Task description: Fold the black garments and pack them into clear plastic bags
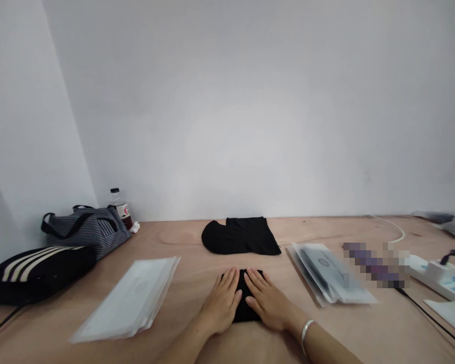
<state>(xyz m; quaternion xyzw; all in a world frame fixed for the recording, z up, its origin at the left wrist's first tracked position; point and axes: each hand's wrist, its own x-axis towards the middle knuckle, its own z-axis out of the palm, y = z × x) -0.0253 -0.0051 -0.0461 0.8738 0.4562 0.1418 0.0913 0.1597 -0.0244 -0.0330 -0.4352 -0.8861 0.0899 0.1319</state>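
A folded black cloth (pixel 245 306) lies on the wooden table (pixel 197 298) right in front of me. My left hand (pixel 223 301) rests flat over its left side, fingers stretched forward. Over the right side lies my right hand (pixel 267 301), also flat and open, with a silver bangle on the wrist. Both hands hide much of the cloth. Just beyond them, another black fabric piece (pixel 240 236) with a rounded left end is spread flat near the wall. A stack of clear plastic bags (pixel 136 293) is on the left. To the right are filled plastic bags (pixel 328 273) with dark contents.
At the left stand a striped bag (pixel 87 230), a black bag with pale stripes (pixel 41 270) and a bottle (pixel 121 207) beside crumpled tissue (pixel 135 227). On the right are a pixelated item (pixel 377 265), a power strip (pixel 451 283) and cables. The wall (pixel 242 126) bounds the table's back.
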